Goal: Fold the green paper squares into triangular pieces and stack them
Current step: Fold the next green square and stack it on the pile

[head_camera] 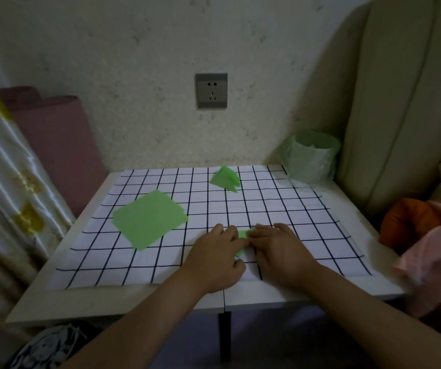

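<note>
A small green paper piece (243, 233) lies on the checked cloth near the table's front, mostly hidden under both hands. My left hand (215, 258) covers its left side, fingers curled down onto it. My right hand (280, 249) lies flat over its right side, fingers pressing it down. A stack of flat green paper squares (148, 218) rests to the left of my hands. At the back of the cloth sits a pile of folded green triangular pieces (226, 179).
The white table (113, 302) carries a grid-patterned cloth (280, 206). A small bin lined with a green bag (312, 157) stands at the back right corner. A cushioned seat and orange and pink fabric crowd the right edge; a curtain hangs at left.
</note>
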The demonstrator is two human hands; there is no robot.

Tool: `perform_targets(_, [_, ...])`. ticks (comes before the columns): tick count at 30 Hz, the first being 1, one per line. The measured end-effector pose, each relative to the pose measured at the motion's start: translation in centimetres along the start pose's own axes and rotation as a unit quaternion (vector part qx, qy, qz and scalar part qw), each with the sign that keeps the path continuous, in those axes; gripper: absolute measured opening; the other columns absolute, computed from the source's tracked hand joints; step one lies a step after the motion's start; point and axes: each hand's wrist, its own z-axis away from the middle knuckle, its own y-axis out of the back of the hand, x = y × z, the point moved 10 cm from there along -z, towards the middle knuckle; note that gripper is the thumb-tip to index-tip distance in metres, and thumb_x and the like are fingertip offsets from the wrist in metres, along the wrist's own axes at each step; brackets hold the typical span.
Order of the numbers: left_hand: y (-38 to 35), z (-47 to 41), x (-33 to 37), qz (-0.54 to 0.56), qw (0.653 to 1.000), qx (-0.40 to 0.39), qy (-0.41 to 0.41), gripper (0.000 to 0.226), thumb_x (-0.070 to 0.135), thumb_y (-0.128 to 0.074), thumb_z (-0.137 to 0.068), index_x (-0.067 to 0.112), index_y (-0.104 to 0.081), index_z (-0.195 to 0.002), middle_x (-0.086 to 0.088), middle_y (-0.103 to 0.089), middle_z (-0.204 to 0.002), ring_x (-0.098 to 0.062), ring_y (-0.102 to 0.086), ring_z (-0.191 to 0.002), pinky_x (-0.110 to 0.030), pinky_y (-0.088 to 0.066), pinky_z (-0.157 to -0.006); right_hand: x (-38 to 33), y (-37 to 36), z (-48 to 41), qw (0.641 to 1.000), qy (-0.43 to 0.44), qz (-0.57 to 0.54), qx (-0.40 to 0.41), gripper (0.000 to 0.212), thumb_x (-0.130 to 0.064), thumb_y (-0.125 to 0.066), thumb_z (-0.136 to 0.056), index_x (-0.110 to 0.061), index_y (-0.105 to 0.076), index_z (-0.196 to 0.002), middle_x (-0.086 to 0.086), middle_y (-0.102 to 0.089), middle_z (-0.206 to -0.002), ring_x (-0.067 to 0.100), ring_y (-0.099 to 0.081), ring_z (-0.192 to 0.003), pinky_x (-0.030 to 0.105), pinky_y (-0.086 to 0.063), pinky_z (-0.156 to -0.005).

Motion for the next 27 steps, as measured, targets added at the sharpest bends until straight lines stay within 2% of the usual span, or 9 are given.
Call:
perform_targets(2, [0.0, 0.1, -0.1, 0.005, 1.0, 0.002, 0.0, 0.049, 0.039, -0.041, -0.086, 0.033, -0.053, -0.134, 0.008, -0.051, -0.114, -0.015, -0.041, -0.102, -0.03, -0.043, -0.079, 0.4, 0.0, 0.0, 0.999, -0.012, -0.038, -0.007, 0.046, -0.03, -0.034, -0.092, -0.026, -0.073, -0.117, -0.004, -0.064, -0.133, 0.01, -0.055, -0.125, 0.031, -0.031, -0.104])
perform_targets(6, [0.1, 0.9, -0.2, 0.035, 0.999, -0.003, -0.004, 0.052, 0.038, -0.04, -0.084, 0.036, -0.055, -0.134, 0.009, -0.05, -0.117, -0.014, -0.041, -0.108, -0.034, -0.047, -0.082, 0.8, 0.3, -0.3, 0.998, -0.038, -0.055, -0.015, 0.043, -0.028, -0.039, -0.089, -0.025, -0.074, -0.114, -0.005, -0.064, -0.132, 0.008, -0.056, -0.122, 0.035, -0.026, -0.109])
perform_targets(10, [-0.1, 1.9, -0.7, 0.092, 0.996, -0.004, 0.006, 0.054, 0.035, -0.041, -0.082, 0.034, -0.06, -0.132, 0.008, -0.05, -0.13, -0.013, -0.04, -0.121, -0.035, -0.047, -0.093, 0.7, 0.0, -0.6, 0.997, -0.048, -0.041, -0.04, 0.035, -0.024, -0.046, -0.095, -0.024, -0.072, -0.117, -0.008, -0.06, -0.136, 0.008, -0.054, -0.123, 0.034, -0.016, -0.114])
perform_targets(13, [-0.1, 2.7, -0.9, 0.116, 0.993, 0.0, 0.008, 0.054, 0.034, -0.042, -0.082, 0.031, -0.062, -0.131, 0.007, -0.047, -0.138, -0.012, -0.038, -0.127, -0.034, -0.045, -0.099, 0.6, -0.1, -0.6, 0.997, -0.053, -0.035, -0.05, 0.033, -0.023, -0.046, -0.094, -0.022, -0.072, -0.115, -0.007, -0.06, -0.135, 0.011, -0.055, -0.122, 0.036, -0.014, -0.116])
perform_targets(16, [0.0, 3.3, -1.2, 0.136, 0.991, 0.007, 0.014, 0.052, 0.033, -0.042, -0.082, 0.028, -0.066, -0.128, 0.006, -0.045, -0.14, -0.011, -0.04, -0.129, -0.031, -0.042, -0.104, 0.5, 0.0, -0.7, 0.997, -0.05, -0.029, -0.052, 0.032, -0.022, -0.045, -0.093, -0.021, -0.073, -0.11, -0.005, -0.063, -0.129, 0.014, -0.057, -0.117, 0.035, -0.017, -0.114])
perform_targets(21, [0.0, 3.6, -1.1, 0.124, 0.992, -0.001, 0.017, 0.054, 0.037, -0.038, -0.083, 0.031, -0.065, -0.129, 0.008, -0.049, -0.134, -0.009, -0.042, -0.125, -0.031, -0.042, -0.102, 0.4, 0.1, -0.9, 0.997, -0.049, -0.018, -0.053, 0.035, -0.023, -0.043, -0.09, -0.019, -0.074, -0.106, -0.002, -0.065, -0.123, 0.017, -0.06, -0.11, 0.036, -0.023, -0.11])
perform_targets(25, [0.4, 3.2, -0.8, 0.09, 0.996, -0.007, 0.01, 0.052, 0.039, -0.039, -0.083, 0.033, -0.065, -0.128, 0.01, -0.051, -0.132, -0.01, -0.045, -0.121, -0.029, -0.042, -0.096, -0.2, 0.4, -1.2, 0.999, -0.02, -0.018, -0.026, 0.051, -0.031, -0.028, -0.079, -0.018, -0.076, -0.091, 0.0, -0.07, -0.107, 0.019, -0.065, -0.092, 0.035, -0.043, -0.088])
perform_targets(27, [0.5, 2.9, -0.9, 0.097, 0.995, -0.011, 0.009, 0.051, 0.04, -0.04, -0.082, 0.034, -0.067, -0.125, 0.009, -0.055, -0.127, -0.011, -0.047, -0.118, -0.032, -0.043, -0.096, -0.2, 0.3, -1.3, 0.999, -0.018, -0.023, -0.022, 0.049, -0.031, -0.029, -0.077, -0.017, -0.075, -0.087, 0.001, -0.07, -0.1, 0.021, -0.065, -0.086, 0.036, -0.046, -0.082])
